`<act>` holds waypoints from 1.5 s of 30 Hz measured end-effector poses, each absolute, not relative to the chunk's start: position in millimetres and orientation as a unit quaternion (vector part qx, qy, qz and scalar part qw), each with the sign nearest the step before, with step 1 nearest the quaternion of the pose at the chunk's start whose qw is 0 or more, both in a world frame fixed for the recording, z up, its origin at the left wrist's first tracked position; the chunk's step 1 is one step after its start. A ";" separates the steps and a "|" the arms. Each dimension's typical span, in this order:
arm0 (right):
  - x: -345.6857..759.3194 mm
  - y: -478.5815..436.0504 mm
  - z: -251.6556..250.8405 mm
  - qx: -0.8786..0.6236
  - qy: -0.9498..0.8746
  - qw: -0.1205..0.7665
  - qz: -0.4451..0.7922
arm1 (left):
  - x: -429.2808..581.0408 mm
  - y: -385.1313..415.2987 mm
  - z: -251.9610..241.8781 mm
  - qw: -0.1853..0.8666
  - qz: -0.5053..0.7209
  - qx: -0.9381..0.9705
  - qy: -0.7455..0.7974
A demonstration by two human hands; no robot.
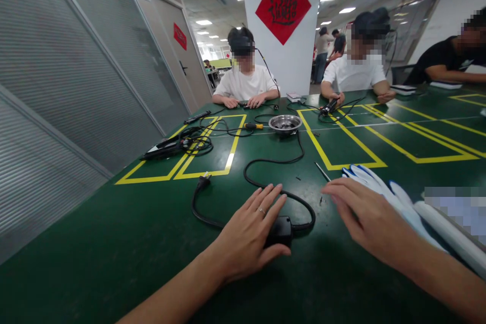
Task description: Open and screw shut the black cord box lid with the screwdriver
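Observation:
My left hand (255, 235) lies over a black box (280, 232) on a black cord, perhaps a power adapter. Its fingers stretch out past the box's far side, and the thumb lies on the near side. From the box, one cord end runs left to a two-pin plug (204, 179); the other cord (261, 163) curves away toward the metal bowl (285, 123). My right hand (364, 215) hovers low to the right, fingers extended and slightly bent. A thin metal shaft (322, 171), like a screwdriver's, points out beyond its fingertips; the hand hides the other end.
White gloves with blue cuffs (395, 202) lie beside my right arm. Small dark bits (321, 200) dot the green table (125, 243). Farther off are a yellow-black screwdriver (253, 126), coiled cables (199, 143), yellow tape outlines (201, 174), and people seated opposite.

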State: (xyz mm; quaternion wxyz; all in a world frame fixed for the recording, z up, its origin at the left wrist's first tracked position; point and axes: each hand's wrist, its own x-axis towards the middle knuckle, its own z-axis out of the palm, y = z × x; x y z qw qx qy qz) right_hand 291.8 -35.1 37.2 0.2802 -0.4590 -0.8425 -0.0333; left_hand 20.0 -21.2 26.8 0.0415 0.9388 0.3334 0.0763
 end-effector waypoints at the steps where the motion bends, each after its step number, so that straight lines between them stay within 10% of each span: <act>1: 304.1 -33.8 38.5 -0.470 -0.855 0.215 -0.047 | 21.0 -21.9 23.5 0.049 0.070 0.939 0.333; 7: 355.4 -38.1 3.4 -0.464 -0.874 0.059 -0.131 | 22.3 -22.1 8.3 0.086 0.055 0.937 0.334; 18: 385.8 -34.2 -12.3 -0.459 -0.887 0.046 -0.027 | 21.5 -24.3 9.8 0.079 0.075 0.938 0.330; 25: 371.1 -32.7 -1.4 -0.466 -0.870 0.162 -0.013 | 21.3 -23.6 9.6 0.079 0.079 0.939 0.327; 33: 303.0 -35.2 29.0 -0.453 -0.632 0.629 -0.012 | 23.4 -21.8 15.6 0.097 0.075 0.940 0.317; 45: 302.1 -44.7 -5.6 -0.426 -0.663 0.602 0.129 | 21.3 -17.9 16.0 0.140 0.099 0.937 0.303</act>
